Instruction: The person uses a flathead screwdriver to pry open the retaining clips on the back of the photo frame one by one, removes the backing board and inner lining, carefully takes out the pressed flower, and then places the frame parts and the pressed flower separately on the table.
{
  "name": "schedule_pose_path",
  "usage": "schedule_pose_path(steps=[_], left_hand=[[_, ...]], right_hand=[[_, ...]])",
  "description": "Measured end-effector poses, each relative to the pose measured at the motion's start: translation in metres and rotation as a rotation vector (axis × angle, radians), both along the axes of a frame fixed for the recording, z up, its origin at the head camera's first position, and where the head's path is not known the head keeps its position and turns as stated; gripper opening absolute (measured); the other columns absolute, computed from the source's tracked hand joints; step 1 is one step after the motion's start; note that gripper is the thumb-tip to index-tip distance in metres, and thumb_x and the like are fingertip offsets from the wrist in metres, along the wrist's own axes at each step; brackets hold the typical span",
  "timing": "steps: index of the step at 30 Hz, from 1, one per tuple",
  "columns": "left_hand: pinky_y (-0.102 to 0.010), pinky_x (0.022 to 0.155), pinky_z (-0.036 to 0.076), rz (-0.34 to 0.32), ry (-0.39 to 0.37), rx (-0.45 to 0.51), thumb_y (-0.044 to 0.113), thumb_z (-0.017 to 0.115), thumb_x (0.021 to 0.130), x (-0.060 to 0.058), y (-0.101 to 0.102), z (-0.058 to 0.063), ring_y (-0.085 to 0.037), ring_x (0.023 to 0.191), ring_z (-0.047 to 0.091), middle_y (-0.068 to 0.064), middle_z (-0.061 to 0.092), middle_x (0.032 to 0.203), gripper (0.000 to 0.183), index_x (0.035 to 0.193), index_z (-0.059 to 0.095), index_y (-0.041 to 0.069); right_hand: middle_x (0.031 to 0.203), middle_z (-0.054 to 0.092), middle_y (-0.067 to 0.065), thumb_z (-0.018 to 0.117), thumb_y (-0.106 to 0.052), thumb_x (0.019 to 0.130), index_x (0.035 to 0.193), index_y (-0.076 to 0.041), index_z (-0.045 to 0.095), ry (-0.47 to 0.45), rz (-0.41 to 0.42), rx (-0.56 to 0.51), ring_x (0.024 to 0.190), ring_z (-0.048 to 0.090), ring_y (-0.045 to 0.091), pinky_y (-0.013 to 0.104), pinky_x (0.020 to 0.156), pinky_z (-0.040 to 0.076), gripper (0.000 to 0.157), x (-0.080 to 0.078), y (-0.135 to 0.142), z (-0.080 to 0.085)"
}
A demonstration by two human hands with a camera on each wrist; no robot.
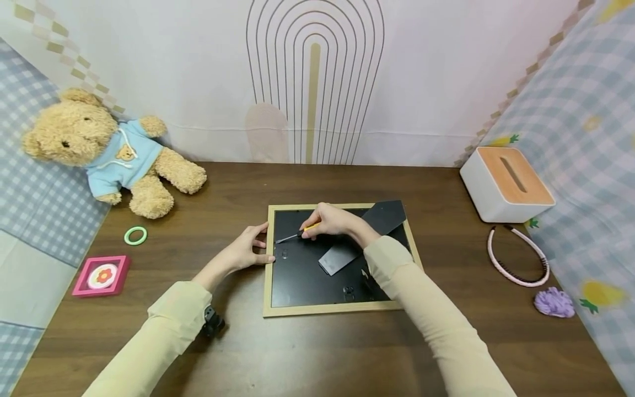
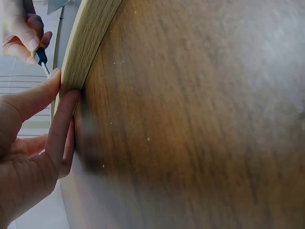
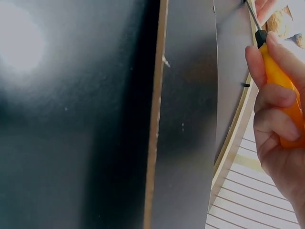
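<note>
A picture frame with a pale wood rim lies face down on the table, its black backing upward. Across the backing runs a black stand leg, slanting to the upper right. My left hand grips the rim's left side; in the left wrist view its fingertips press against the wooden edge. My right hand holds a screwdriver by its yellow handle, fingers wrapped around it. The metal shaft points left, with the tip at the inner left edge of the rim. A small dark tab shows along the rim.
At the left are a teddy bear, a green ring and a pink box. On the right stand a tissue box, a headband and a purple scrunchie. Cloth hangs behind the table.
</note>
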State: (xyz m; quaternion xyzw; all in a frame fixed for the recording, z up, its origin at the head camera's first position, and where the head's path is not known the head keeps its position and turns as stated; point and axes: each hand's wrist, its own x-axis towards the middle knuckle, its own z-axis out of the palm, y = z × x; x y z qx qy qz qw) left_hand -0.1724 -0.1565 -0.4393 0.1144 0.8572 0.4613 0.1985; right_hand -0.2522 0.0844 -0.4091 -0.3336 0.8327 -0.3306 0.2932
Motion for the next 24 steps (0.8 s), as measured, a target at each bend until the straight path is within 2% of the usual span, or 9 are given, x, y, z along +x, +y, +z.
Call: schedule_pose_path(steps=[7,11,13,18,21,24], left_hand=[[-0.047,0.096,0.046,0.002,0.010,0.019,0.003,0.073,0.077,0.001,0.001,-0.001,-0.042,0.109,0.054,-0.032,0.028,0.135,0.087,0.143,0.017,-0.012],[-0.047,0.096,0.046,0.004,0.012,0.030,0.003,0.073,0.077,0.002,0.003,0.000,-0.043,0.109,0.053,-0.032,0.027,0.135,0.087,0.143,0.017,-0.012],[-0.047,0.096,0.046,0.011,0.011,0.029,0.003,0.073,0.077,0.002,0.004,0.001,-0.043,0.109,0.053,-0.032,0.027,0.135,0.087,0.143,0.018,-0.011],[-0.046,0.095,0.047,0.008,0.011,0.011,0.003,0.073,0.076,0.002,0.005,0.004,-0.043,0.108,0.053,-0.033,0.027,0.134,0.087,0.142,0.018,-0.012],[-0.045,0.094,0.047,0.003,0.006,0.000,0.003,0.074,0.076,0.003,0.005,0.005,-0.043,0.108,0.053,-0.033,0.027,0.134,0.088,0.142,0.018,-0.012],[-0.045,0.094,0.047,0.004,-0.001,-0.001,0.003,0.073,0.077,0.002,0.006,0.005,-0.043,0.108,0.053,-0.033,0.026,0.133,0.087,0.142,0.017,-0.012]], right_hand=[[0.078,0.073,0.012,0.069,-0.013,0.083,0.102,-0.001,0.072,-0.063,0.002,-0.049,0.066,0.060,0.002,0.016,0.067,0.048,0.022,-0.005,-0.001,-0.005],[0.076,0.072,0.011,0.069,-0.012,0.083,0.099,-0.001,0.072,-0.048,0.008,-0.068,0.063,0.061,0.004,0.016,0.066,0.049,0.020,-0.007,-0.002,-0.006],[0.073,0.072,0.010,0.069,-0.012,0.083,0.095,-0.001,0.074,-0.006,0.016,-0.066,0.060,0.060,0.005,0.016,0.062,0.048,0.017,-0.006,-0.006,-0.003],[0.070,0.071,0.006,0.071,-0.015,0.079,0.085,-0.005,0.076,0.210,0.011,0.029,0.053,0.059,0.008,0.018,0.056,0.046,0.013,0.003,-0.026,0.019],[0.075,0.073,0.003,0.071,-0.014,0.077,0.082,-0.007,0.077,0.338,-0.003,0.123,0.061,0.063,0.009,0.020,0.061,0.051,0.010,0.014,-0.041,0.033],[0.079,0.074,0.003,0.070,-0.010,0.077,0.081,-0.007,0.077,0.401,-0.011,0.186,0.069,0.066,0.012,0.024,0.065,0.055,0.008,0.027,-0.054,0.045]])
